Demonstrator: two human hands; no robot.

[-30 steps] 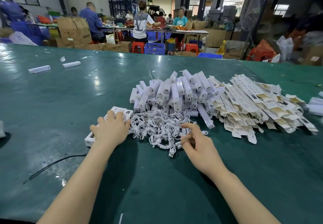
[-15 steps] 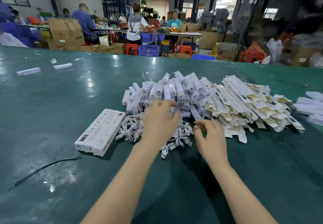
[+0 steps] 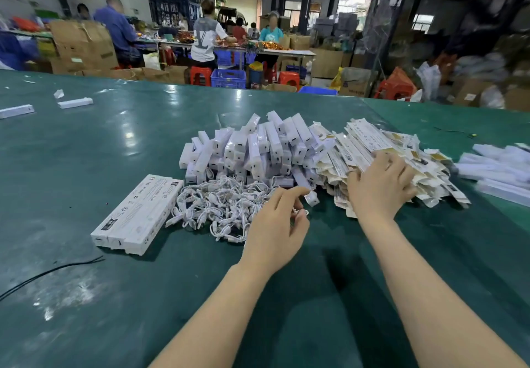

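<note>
A heap of white lamp bars (image 3: pixel 258 149) lies mid-table on the green table (image 3: pixel 86 166). In front of it is a tangle of white cables (image 3: pixel 218 207). My left hand (image 3: pixel 272 230) is at that tangle's right edge, fingers curled and pinching a white cable, its index tip by the end of one bar (image 3: pixel 312 199). To the right spreads a pile of flat printed cartons (image 3: pixel 370 141). My right hand (image 3: pixel 381 186) rests palm down on this pile, fingers spread over the top sheets. A row of filled white boxes (image 3: pixel 137 215) lies left of the cables.
More white boxes (image 3: pixel 499 169) lie at the right edge. A thin black wire (image 3: pixel 43 273) crosses the near left. Two loose white bars (image 3: pixel 75 103) sit far left. Beyond the table's far edge are people at work tables, cardboard boxes, red stools and a blue crate (image 3: pixel 228 78).
My left hand left the filled boxes, crossed the cable pile and now pinches at its right edge. My right hand moved from the cables up onto the flat cartons.
</note>
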